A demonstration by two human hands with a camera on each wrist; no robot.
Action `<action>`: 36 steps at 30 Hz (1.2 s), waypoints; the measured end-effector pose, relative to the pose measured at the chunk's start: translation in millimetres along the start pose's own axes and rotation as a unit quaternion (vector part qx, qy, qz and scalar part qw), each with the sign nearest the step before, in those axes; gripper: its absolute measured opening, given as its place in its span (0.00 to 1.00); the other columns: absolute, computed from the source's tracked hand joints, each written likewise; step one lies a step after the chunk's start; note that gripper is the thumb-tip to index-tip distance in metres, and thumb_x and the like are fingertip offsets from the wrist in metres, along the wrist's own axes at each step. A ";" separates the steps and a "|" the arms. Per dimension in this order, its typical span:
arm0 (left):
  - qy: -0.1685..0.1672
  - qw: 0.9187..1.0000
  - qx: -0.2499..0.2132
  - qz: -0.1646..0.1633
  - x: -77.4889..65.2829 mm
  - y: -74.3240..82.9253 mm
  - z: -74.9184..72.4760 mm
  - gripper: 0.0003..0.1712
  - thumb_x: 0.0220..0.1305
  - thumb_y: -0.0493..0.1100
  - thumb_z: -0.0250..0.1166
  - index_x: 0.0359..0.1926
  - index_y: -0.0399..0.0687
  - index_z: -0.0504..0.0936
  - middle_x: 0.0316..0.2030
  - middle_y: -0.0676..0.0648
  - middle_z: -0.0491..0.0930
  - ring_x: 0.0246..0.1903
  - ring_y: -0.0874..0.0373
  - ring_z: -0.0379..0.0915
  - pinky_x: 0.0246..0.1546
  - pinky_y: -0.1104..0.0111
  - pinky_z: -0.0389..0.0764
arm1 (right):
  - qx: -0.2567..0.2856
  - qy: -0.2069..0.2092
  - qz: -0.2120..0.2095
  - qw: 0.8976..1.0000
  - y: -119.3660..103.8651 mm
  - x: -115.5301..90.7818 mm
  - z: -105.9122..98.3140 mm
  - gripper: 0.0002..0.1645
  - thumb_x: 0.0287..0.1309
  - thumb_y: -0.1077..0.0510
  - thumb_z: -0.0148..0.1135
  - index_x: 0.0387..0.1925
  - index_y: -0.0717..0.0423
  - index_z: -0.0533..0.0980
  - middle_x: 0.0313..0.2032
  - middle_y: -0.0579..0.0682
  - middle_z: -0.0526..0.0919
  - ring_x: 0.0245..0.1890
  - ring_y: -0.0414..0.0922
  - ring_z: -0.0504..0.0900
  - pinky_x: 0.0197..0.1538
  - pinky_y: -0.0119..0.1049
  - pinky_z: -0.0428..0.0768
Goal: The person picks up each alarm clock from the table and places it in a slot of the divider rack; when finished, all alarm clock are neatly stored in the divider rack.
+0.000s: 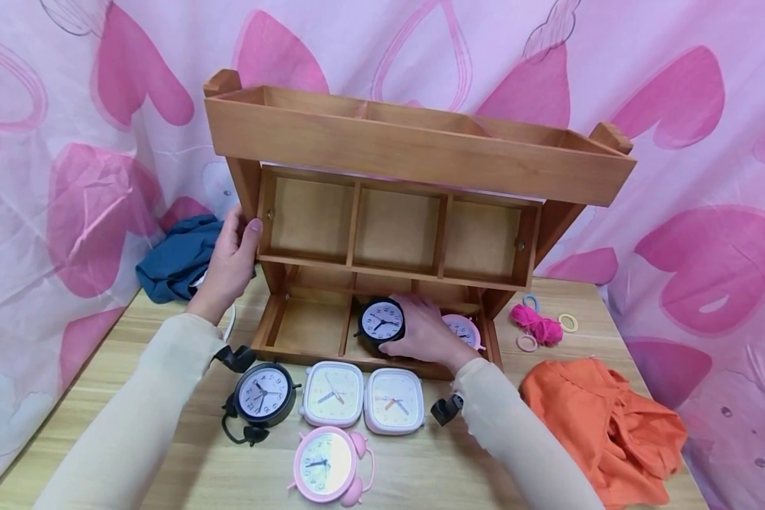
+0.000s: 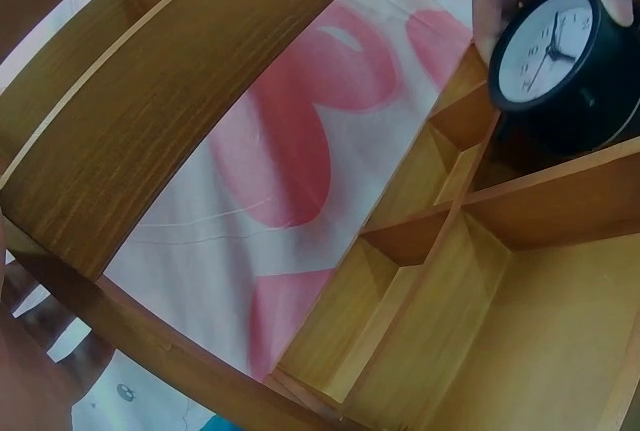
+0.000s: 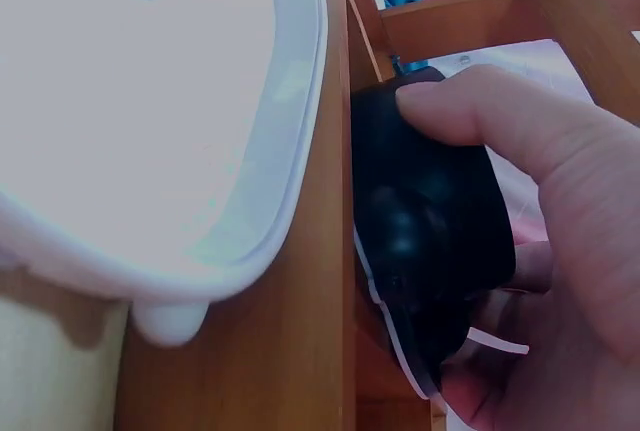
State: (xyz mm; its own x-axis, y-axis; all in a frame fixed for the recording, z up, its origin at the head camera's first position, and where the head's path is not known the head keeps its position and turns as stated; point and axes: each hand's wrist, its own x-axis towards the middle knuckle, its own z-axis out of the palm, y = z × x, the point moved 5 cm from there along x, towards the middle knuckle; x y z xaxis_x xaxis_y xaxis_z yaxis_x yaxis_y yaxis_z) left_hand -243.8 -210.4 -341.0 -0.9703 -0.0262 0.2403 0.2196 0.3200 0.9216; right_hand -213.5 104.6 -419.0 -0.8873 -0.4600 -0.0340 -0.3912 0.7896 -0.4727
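Observation:
A three-tier wooden shelf (image 1: 414, 145) stands on the table, each tier split into three compartments. My left hand (image 1: 229, 262) grips its left side, thumb at the front and fingers behind the post in the left wrist view. With my right hand (image 1: 427, 329) I hold a black twin-bell alarm clock (image 1: 381, 320) in the middle bottom compartment, its white dial facing out. The right wrist view shows my thumb over the black clock's casing (image 3: 430, 201). Partly behind my right hand, a pink alarm clock (image 1: 462, 331) sits in the right bottom compartment.
Before the shelf lie another black alarm clock (image 1: 263, 393), two white square clocks (image 1: 333, 393) and a pink alarm clock (image 1: 325, 464). Orange cloth (image 1: 602, 425), pink yarn (image 1: 537, 324) and several rings lie at right. Blue cloth (image 1: 178, 258) lies at left; a patterned curtain (image 1: 382, 42) hangs behind.

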 end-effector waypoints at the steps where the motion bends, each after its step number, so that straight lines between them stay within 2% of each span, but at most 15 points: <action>1: 0.000 1.000 0.001 0.001 0.0 -0.1 0.1 0.33 0.77 0.58 0.43 0.77 0.58 0.48 0.72 0.41 0.57 0.70 0.45 0.54 0.71 0.42 0.57 | -0.003 0.001 0.001 1.000 -0.5 2.5 0.8 0.53 0.42 0.38 0.75 0.68 0.50 0.64 0.64 0.51 0.71 0.67 0.54 0.66 0.74 0.58 0.57; 6: 0.004 1.000 -0.009 0.020 2.3 -0.3 0.9 0.32 0.78 0.54 0.43 0.77 0.54 0.49 0.71 0.40 0.59 0.70 0.44 0.55 0.72 0.43 0.57 | -0.037 0.003 0.007 0.999 -4.6 13.9 4.5 0.54 0.40 0.39 0.77 0.67 0.54 0.65 0.63 0.54 0.73 0.66 0.55 0.67 0.72 0.59 0.58; 12: 0.006 0.999 -0.014 0.028 3.9 -2.4 1.6 0.32 0.79 0.52 0.43 0.77 0.51 0.49 0.71 0.39 0.59 0.69 0.44 0.56 0.72 0.43 0.58 | -0.076 -0.012 0.000 0.997 -10.5 20.4 12.1 0.57 0.40 0.39 0.78 0.69 0.56 0.63 0.68 0.57 0.67 0.70 0.60 0.61 0.71 0.63 0.57; 16: 0.008 1.000 -0.012 0.025 2.6 -0.6 0.5 0.31 0.79 0.53 0.43 0.76 0.53 0.50 0.71 0.39 0.60 0.69 0.44 0.56 0.71 0.43 0.58 | -0.070 -0.022 -0.008 0.997 -11.3 19.8 14.0 0.58 0.43 0.41 0.78 0.71 0.56 0.62 0.70 0.58 0.64 0.71 0.62 0.59 0.73 0.63 0.54; 20: 0.008 1.000 -0.011 0.024 2.3 0.3 0.6 0.31 0.79 0.53 0.43 0.76 0.52 0.50 0.71 0.39 0.60 0.69 0.44 0.56 0.72 0.44 0.58 | -0.039 -0.032 -0.022 0.998 -10.7 13.9 13.4 0.53 0.49 0.46 0.76 0.72 0.57 0.60 0.72 0.60 0.62 0.73 0.61 0.57 0.75 0.58 0.54; 23: 0.007 1.000 -0.010 0.023 2.3 0.4 0.9 0.32 0.78 0.54 0.43 0.76 0.53 0.50 0.71 0.40 0.59 0.69 0.44 0.56 0.72 0.44 0.57 | -0.018 -0.018 -0.024 0.999 -9.7 5.6 7.8 0.49 0.53 0.49 0.74 0.72 0.56 0.61 0.71 0.60 0.63 0.73 0.60 0.59 0.75 0.55 0.58; 27: 0.007 1.000 -0.010 0.017 2.5 -0.4 0.7 0.32 0.78 0.55 0.44 0.76 0.54 0.50 0.72 0.41 0.59 0.70 0.45 0.55 0.72 0.44 0.57 | 0.016 0.023 -0.001 1.000 -7.3 -13.0 -9.3 0.47 0.55 0.46 0.72 0.72 0.49 0.62 0.70 0.54 0.67 0.70 0.56 0.65 0.71 0.54 0.66; 30: 0.006 1.000 -0.009 0.012 2.3 -0.6 0.0 0.32 0.77 0.57 0.44 0.76 0.56 0.51 0.72 0.42 0.58 0.70 0.46 0.55 0.72 0.45 0.57 | 0.043 0.057 0.008 0.997 -6.0 -31.4 -24.4 0.48 0.54 0.42 0.72 0.72 0.47 0.61 0.66 0.53 0.71 0.55 0.51 0.78 0.58 0.50 0.79; 34: 0.004 1.000 -0.013 0.005 1.2 0.2 1.4 0.32 0.77 0.58 0.44 0.76 0.58 0.50 0.73 0.42 0.57 0.71 0.45 0.54 0.72 0.43 0.56 | 0.096 0.090 0.001 0.991 -3.4 -59.0 -39.2 0.52 0.51 0.41 0.74 0.72 0.47 0.60 0.64 0.51 0.73 0.44 0.47 0.79 0.51 0.49 0.81; 36: 0.002 1.000 -0.016 0.003 1.1 0.3 2.4 0.32 0.77 0.57 0.43 0.76 0.58 0.50 0.73 0.42 0.57 0.71 0.45 0.53 0.72 0.43 0.56 | 0.135 0.095 0.001 0.986 -0.4 -73.6 -40.7 0.52 0.50 0.43 0.75 0.73 0.45 0.59 0.65 0.49 0.72 0.52 0.48 0.78 0.58 0.52 0.79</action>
State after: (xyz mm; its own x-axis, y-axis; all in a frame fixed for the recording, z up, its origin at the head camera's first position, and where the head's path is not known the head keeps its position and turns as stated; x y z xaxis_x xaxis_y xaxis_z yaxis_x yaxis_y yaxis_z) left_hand -245.0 -208.0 -341.2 -0.9684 -0.0289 0.2479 0.2293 0.2889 0.9295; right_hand -157.9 154.7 -380.5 -0.9280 -0.3533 0.1182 -0.3325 0.6424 -0.6904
